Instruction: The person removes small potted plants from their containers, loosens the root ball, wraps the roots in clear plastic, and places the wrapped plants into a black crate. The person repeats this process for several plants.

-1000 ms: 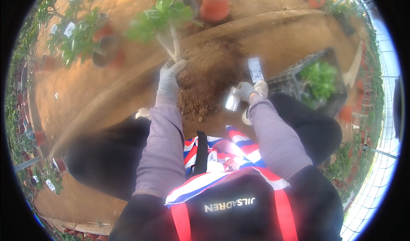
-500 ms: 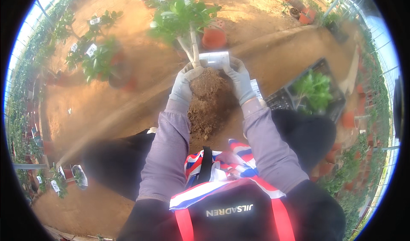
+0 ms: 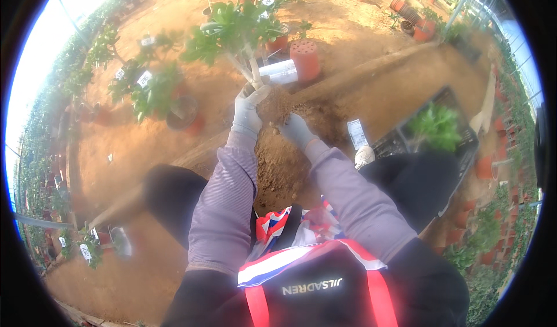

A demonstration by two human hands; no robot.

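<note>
1. Reddish bare soil ground, nursery rows of potted plants around.
2. White rectangular tag (image 3: 357, 133) lies flat on the dirt, right of the soil mound (image 3: 284, 164); white labels stuck among the left plants (image 3: 144, 79).
3. Orange perforated pot (image 3: 306, 59) upside down; black crate (image 3: 458, 147) holds a green plant.
4. Left hand (image 3: 248, 109) – gloved, fingers closed round the plant stem (image 3: 250, 69) at its base.
5. Right hand (image 3: 296, 130) – gloved, fingers curled into the soil.

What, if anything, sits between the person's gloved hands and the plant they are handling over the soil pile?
Nothing visible does. The left hand already grips the base of the plant at its pale stem, and the right hand rests on the soil pile just beside it, with only loose soil between it and the stem.
</note>
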